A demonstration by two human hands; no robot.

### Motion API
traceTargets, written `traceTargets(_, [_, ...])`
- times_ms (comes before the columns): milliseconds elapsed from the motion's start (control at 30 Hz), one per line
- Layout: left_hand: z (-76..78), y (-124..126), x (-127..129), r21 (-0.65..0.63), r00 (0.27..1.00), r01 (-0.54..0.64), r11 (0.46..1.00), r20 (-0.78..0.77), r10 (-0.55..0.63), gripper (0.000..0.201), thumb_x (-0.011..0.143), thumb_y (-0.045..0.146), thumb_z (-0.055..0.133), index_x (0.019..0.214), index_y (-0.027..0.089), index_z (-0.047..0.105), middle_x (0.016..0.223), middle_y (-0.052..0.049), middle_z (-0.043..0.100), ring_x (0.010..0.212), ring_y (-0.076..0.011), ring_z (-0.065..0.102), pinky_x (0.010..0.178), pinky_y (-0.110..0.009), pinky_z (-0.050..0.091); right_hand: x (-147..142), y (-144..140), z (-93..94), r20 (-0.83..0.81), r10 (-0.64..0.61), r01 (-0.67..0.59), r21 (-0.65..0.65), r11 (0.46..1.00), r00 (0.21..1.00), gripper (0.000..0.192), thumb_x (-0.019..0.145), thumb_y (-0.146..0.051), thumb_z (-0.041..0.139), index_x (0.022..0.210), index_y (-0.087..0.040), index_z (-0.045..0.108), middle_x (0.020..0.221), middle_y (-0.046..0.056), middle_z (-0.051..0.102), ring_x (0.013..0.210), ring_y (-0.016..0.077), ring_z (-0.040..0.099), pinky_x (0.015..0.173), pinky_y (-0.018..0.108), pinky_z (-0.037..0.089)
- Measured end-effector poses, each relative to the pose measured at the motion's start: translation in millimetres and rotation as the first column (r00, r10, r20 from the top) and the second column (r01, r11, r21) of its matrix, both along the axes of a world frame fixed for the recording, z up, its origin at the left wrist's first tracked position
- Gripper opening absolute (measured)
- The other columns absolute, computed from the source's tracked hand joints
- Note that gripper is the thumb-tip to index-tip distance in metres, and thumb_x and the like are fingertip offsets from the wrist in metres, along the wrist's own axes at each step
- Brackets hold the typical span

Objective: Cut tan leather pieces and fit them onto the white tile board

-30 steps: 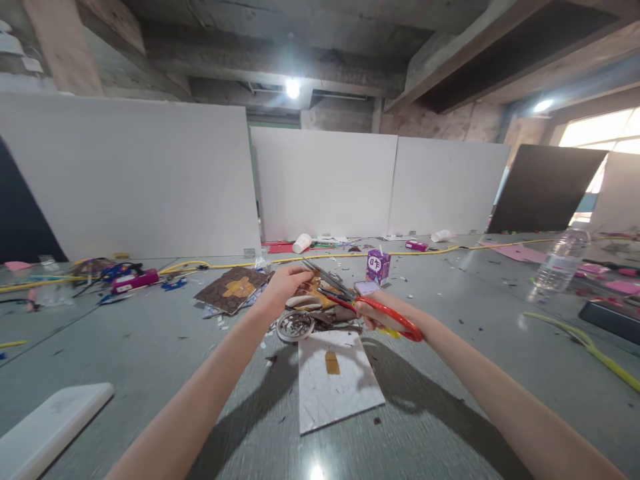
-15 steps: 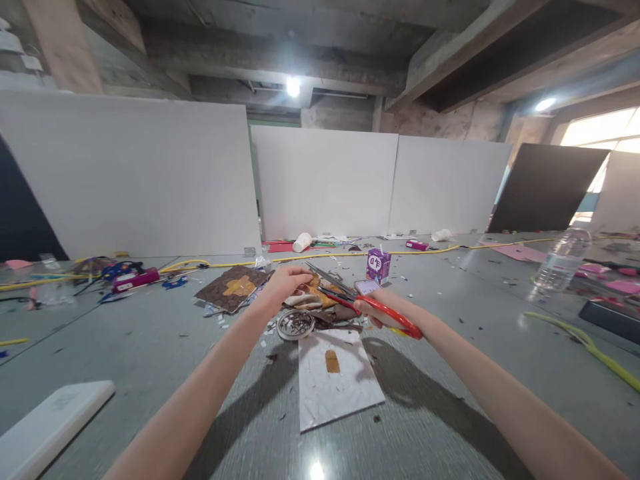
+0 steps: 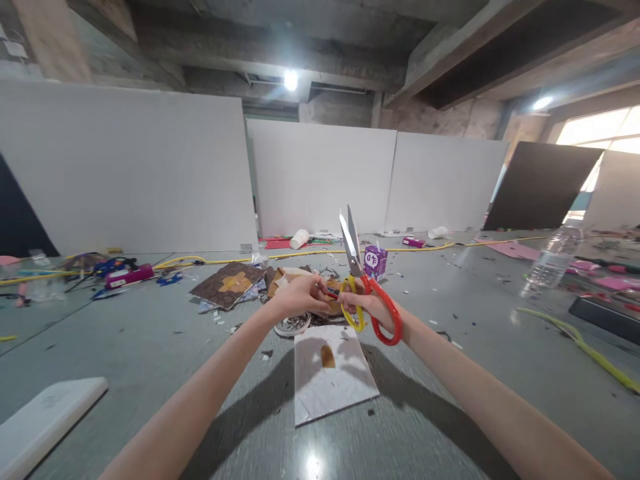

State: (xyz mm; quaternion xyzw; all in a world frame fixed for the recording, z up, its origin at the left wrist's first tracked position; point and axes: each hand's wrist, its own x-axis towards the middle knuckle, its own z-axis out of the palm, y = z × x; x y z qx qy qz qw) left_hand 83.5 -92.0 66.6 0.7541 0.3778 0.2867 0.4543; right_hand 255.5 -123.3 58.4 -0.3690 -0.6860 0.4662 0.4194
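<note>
My right hand grips a pair of scissors with one red and one yellow handle loop; the blades point straight up and are nearly closed. My left hand is right beside it, fingers pinched on a small piece that I cannot make out, touching the right hand's fingers. Below both hands a white board lies flat on the grey floor, with a small brown piece on it. Behind the hands is a heap of brown and tan scraps and a round tape roll.
A brown patterned sheet lies left of the heap, a purple drink carton behind the scissors, a clear plastic bottle at right. Yellow cable crosses the floor. A white slab is at lower left. White panels stand behind.
My right hand swung the scissors from lying flat and open to blades pointing up and nearly closed. My left hand drew back from the heap to meet the right hand.
</note>
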Motion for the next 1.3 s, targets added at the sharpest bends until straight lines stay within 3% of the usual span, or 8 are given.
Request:
traceTargets(233, [-7.8,1,5,0.026,1.0,0.007,1.0,0.026,-0.008,0.025,0.054,0.017,0.063,0.072,0.016,0.046,0.062,0.001,0.059,0.059,-0.013,0.057,0.053,-0.022,0.041,-5,12,-18.5,0.119,-0.123,0.108,0.128,0.986,0.985,0.015,0.055,-0.024,0.06,0.059,-0.016,0.048,0.056,-0.005,0.048,0.056,0.0106,0.043,0.054,0.023,0.034])
traceTargets(400, [-3.5,-4,7,-0.044,0.99,-0.003,0.999,0.139,0.009,0.022,0.057,0.022,0.064,0.073,0.015,0.049,0.072,0.0,0.056,0.065,-0.0102,0.053,0.057,-0.02,0.039,-14,9,-20.4,-0.189,-0.28,0.294,0.047,0.955,0.941,0.014,0.057,-0.024,0.057,0.057,-0.018,0.044,0.057,-0.004,0.046,0.057,0.0101,0.044,0.058,0.024,0.037])
traceTargets(500, [-3.0,-8,10,-0.211,0.963,0.041,0.977,0.269,0.018,0.021,0.057,0.026,0.065,0.069,0.015,0.052,0.065,0.003,0.052,0.058,-0.0072,0.049,0.055,-0.019,0.037,-20,6,-19.5,-0.338,-0.313,0.322,-0.031,0.946,0.887,0.017,0.056,-0.024,0.057,0.057,-0.018,0.042,0.058,-0.004,0.044,0.057,0.0098,0.044,0.058,0.024,0.038])
traceTargets(600, [-4.7,-8,10,-0.26,0.945,0.025,0.965,0.32,0.062,0.02,0.056,0.027,0.066,0.067,0.015,0.053,0.061,0.003,0.051,0.054,-0.0054,0.046,0.053,-0.018,0.035,-23,4,-21.2,-0.381,-0.297,0.299,-0.058,0.953,0.875,0.019,0.055,-0.025,0.06,0.057,-0.018,0.042,0.059,-0.004,0.045,0.057,0.0094,0.044,0.058,0.024,0.039])
traceTargets(833, [-4.0,-1,4,-0.185,0.972,-0.043,0.982,0.219,0.084,0.009,0.056,0.02,0.061,0.063,0.014,0.06,0.055,0.003,0.051,0.048,-0.0058,0.041,0.046,-0.018,0.03,-19,3,-24.1,-0.331,-0.245,0.246,-0.04,0.968,0.911,0.019,0.058,-0.025,0.061,0.06,-0.017,0.043,0.062,-0.003,0.046,0.06,0.0101,0.046,0.061,0.025,0.039])
traceTargets(933, [-3.7,-3,4,-0.158,0.982,-0.031,0.987,0.18,0.059,0.005,0.057,0.019,0.059,0.06,0.015,0.061,0.051,0.004,0.05,0.049,-0.0074,0.043,0.047,-0.019,0.032,-18,6,-26.9,-0.252,-0.219,0.232,0.023,0.972,0.943,0.017,0.059,-0.024,0.059,0.06,-0.017,0.044,0.061,-0.003,0.046,0.06,0.0098,0.045,0.063,0.025,0.038])
traceTargets(1100, [-2.1,-6,5,-0.151,0.991,-0.007,0.989,0.133,0.028,0.007,0.058,0.02,0.056,0.061,0.016,0.06,0.055,0.003,0.053,0.055,-0.0098,0.049,0.055,-0.021,0.038,-17,9,-31.2,-0.135,-0.3,0.314,0.095,0.945,0.944,0.02,0.059,-0.03,0.061,0.062,-0.017,0.046,0.061,-0.002,0.049,0.058,0.0109,0.045,0.06,0.026,0.038])
traceTargets(1300, [2.9,-9,1,-0.132,0.998,0.052,0.99,0.042,-0.047,0.01,0.06,0.023,0.058,0.064,0.016,0.062,0.061,0.0,0.058,0.059,-0.0108,0.051,0.057,-0.022,0.037,-19,4,-24.2,-0.132,-0.221,0.233,0.079,0.969,0.966,0.019,0.06,-0.028,0.059,0.058,-0.017,0.044,0.057,-0.003,0.045,0.057,0.0102,0.044,0.059,0.024,0.037])
